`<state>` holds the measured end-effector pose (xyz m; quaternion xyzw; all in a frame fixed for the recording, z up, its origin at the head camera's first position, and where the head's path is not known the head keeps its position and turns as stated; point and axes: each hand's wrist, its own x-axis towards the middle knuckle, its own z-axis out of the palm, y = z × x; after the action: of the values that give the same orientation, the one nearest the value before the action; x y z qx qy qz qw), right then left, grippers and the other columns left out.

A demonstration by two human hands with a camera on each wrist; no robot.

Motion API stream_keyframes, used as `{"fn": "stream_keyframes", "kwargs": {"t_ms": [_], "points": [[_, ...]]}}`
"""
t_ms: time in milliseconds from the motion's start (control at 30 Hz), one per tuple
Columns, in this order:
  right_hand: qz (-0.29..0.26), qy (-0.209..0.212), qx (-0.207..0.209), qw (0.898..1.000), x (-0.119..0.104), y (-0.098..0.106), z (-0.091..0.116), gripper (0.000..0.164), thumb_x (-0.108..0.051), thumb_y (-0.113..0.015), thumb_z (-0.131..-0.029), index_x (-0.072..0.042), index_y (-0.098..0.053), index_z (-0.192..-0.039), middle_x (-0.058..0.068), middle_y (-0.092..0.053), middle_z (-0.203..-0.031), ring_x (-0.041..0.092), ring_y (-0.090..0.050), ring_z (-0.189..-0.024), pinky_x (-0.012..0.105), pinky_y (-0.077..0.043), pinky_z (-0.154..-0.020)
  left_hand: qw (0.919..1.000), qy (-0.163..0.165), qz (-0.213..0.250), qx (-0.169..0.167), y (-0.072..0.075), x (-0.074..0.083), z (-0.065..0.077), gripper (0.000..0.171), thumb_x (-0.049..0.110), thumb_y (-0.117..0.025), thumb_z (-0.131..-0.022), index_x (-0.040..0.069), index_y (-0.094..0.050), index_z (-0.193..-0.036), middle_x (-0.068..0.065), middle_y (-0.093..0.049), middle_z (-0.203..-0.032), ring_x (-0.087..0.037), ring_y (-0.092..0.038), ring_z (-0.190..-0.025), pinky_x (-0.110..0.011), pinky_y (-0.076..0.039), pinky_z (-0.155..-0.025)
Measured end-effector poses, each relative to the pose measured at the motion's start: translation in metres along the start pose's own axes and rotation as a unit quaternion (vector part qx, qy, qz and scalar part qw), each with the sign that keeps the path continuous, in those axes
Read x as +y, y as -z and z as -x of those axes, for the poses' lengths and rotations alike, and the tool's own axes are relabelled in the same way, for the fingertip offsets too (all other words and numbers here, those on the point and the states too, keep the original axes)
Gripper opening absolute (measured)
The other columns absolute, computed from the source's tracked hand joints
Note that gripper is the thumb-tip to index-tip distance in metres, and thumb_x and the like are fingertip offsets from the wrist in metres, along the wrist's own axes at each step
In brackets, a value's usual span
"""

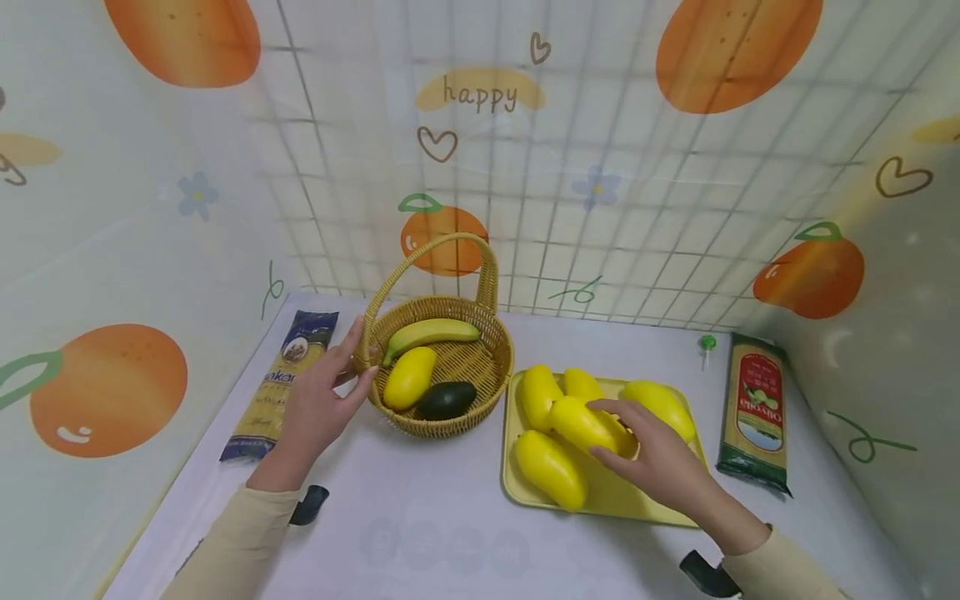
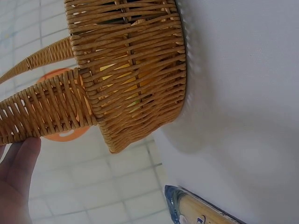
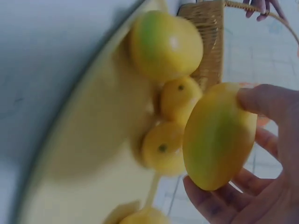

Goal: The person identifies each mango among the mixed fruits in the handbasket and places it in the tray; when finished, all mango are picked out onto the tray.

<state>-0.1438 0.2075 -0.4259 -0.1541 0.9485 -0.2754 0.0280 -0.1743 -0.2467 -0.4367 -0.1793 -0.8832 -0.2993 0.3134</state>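
My left hand [image 1: 318, 408] holds the handle of a woven basket [image 1: 442, 427] at its left base, thumb in front and fingers behind. Inside the basket lie a banana [image 1: 435, 332], a yellow mango [image 1: 409, 377] and a dark green, avocado-like fruit [image 1: 447, 401]. Over a yellow tray [image 1: 630, 507], my right hand [image 1: 671, 460] grips a mango [image 3: 219, 135] between thumb and fingers. The right wrist view shows this mango apart from the tray. Several other mangoes [image 1: 551, 471] rest on the tray around it.
A pasta packet [image 1: 281, 379] lies left of the basket. To the tray's right is a green and red Olivoila packet [image 1: 756, 417], with a green lollipop [image 1: 707, 342] near its upper end. A wire grid [image 1: 525, 250] behind a printed sheet backs the table.
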Motion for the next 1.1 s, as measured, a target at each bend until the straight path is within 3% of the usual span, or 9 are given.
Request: {"fn": "stream_keyframes", "kwargs": {"t_ms": [133, 400, 700, 900, 1100], "points": [[0.012, -0.027, 0.0, 1.0, 0.016, 0.0, 0.019, 0.057, -0.046, -0.077, -0.089, -0.024, -0.058, -0.139, 0.008, -0.059, -0.139, 0.034, -0.056, -0.124, 0.061, -0.053, -0.098, 1.0, -0.007, 0.001, 0.003, 0.0, 0.0, -0.001, 0.085, 0.005, -0.08, -0.086, 0.022, -0.038, -0.159, -0.012, -0.069, -0.102, -0.027, -0.073, -0.089, -0.039, -0.064, -0.074], [0.023, -0.081, -0.038, 0.996, 0.047, -0.014, 0.039, 0.06, -0.052, -0.077, -0.086, -0.03, -0.058, -0.139, 0.004, -0.059, -0.139, 0.033, -0.056, -0.125, 0.064, -0.049, -0.101, 0.9999, 0.012, 0.0, -0.004, 0.001, 0.001, 0.0, 0.086, 0.008, -0.08, -0.087, 0.026, -0.037, -0.159, -0.012, -0.069, -0.104, -0.027, -0.073, -0.09, -0.039, -0.063, -0.074], [0.028, -0.06, -0.024, 0.998, 0.062, -0.024, 0.045, 0.06, -0.05, -0.077, -0.087, -0.026, -0.059, -0.139, 0.006, -0.062, -0.138, 0.035, -0.056, -0.128, 0.064, -0.047, -0.104, 0.9998, 0.017, 0.004, -0.004, 0.0, 0.002, 0.001, 0.086, 0.008, -0.08, -0.087, 0.026, -0.037, -0.159, -0.012, -0.068, -0.104, -0.027, -0.073, -0.091, -0.039, -0.063, -0.075], [0.036, -0.056, -0.017, 0.998, 0.058, -0.02, 0.044, 0.06, -0.047, -0.079, -0.087, -0.028, -0.06, -0.14, 0.008, -0.059, -0.142, 0.037, -0.053, -0.13, 0.066, -0.046, -0.103, 0.9998, 0.018, 0.005, -0.004, -0.001, 0.002, 0.001, 0.086, 0.007, -0.08, -0.087, 0.026, -0.037, -0.159, -0.012, -0.068, -0.104, -0.026, -0.074, -0.091, -0.038, -0.062, -0.076], [0.044, -0.018, 0.019, 0.999, 0.048, -0.014, 0.035, 0.056, -0.041, -0.078, -0.09, -0.027, -0.06, -0.141, 0.008, -0.058, -0.141, 0.036, -0.052, -0.128, 0.067, -0.048, -0.1, 0.9998, 0.018, 0.003, -0.005, 0.0, 0.003, 0.001, 0.086, 0.007, -0.08, -0.087, 0.026, -0.037, -0.159, -0.013, -0.069, -0.104, -0.027, -0.074, -0.091, -0.038, -0.062, -0.076]]}}
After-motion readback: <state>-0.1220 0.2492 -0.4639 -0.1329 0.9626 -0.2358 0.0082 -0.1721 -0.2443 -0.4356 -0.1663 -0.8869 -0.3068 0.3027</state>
